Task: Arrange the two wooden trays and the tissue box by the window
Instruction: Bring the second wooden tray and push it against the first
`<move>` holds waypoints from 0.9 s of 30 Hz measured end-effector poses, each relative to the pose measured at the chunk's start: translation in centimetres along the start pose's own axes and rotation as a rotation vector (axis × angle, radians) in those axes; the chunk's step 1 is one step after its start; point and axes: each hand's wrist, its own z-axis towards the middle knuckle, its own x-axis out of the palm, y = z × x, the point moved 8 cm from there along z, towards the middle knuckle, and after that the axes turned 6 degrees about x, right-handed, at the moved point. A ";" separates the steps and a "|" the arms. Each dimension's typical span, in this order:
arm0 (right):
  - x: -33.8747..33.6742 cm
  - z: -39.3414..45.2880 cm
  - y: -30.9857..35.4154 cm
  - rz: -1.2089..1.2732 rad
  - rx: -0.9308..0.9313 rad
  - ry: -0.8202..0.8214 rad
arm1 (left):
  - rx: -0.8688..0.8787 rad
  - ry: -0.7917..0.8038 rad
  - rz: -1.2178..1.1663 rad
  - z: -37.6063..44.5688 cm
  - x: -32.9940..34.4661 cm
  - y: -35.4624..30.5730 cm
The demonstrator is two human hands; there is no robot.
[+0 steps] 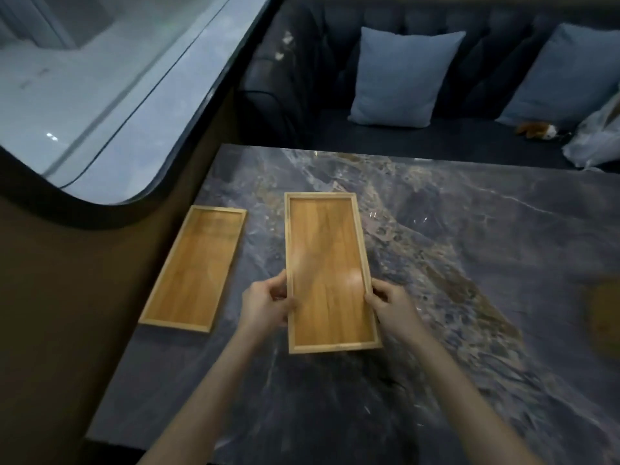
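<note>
Two empty rectangular wooden trays are in view. One tray (196, 268) lies flat at the left edge of the marble table (469, 246), beside the wall below the window (84, 95). The second tray (327, 263) is in the middle, long side pointing away from me. My left hand (266, 305) grips its left rim and my right hand (391, 307) grips its right rim, both near the close end. I cannot tell whether it rests on the table or is slightly lifted. A blurred tan shape (604, 317) sits at the right edge; what it is cannot be told.
A dark sofa (302, 78) runs behind the table with two pale blue cushions (404, 77). A small plush toy (536, 130) and a white plastic bag (597, 135) lie on the seat at the right. The brown wall borders the table's left side.
</note>
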 end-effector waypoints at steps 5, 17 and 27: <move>4.6 1.1 1.9 -0.098 0.042 0.011 | -0.037 0.027 -0.037 1.1 -3.7 3.4; 12.4 1.6 2.6 -0.107 0.163 0.000 | -0.149 0.083 0.095 4.1 -7.6 10.8; 12.9 2.3 2.0 -0.142 0.211 -0.074 | -0.077 0.091 0.254 5.8 -7.3 11.2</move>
